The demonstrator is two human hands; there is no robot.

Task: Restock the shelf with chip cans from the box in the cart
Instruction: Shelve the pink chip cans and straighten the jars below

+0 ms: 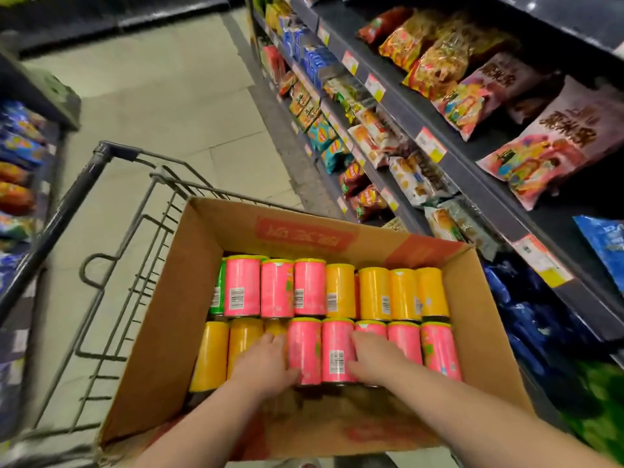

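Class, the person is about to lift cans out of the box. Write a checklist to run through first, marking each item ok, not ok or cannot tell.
1. Box open, cans reachable: ok.
2. Left hand and right hand on near-row cans: ok.
3. Pink cans between the hands uncovered: ok.
4. Fingers closed round a can: cannot tell.
5. Free spot for cans on the shelf: cannot tell; only bags show.
6. Box seated in the cart: ok.
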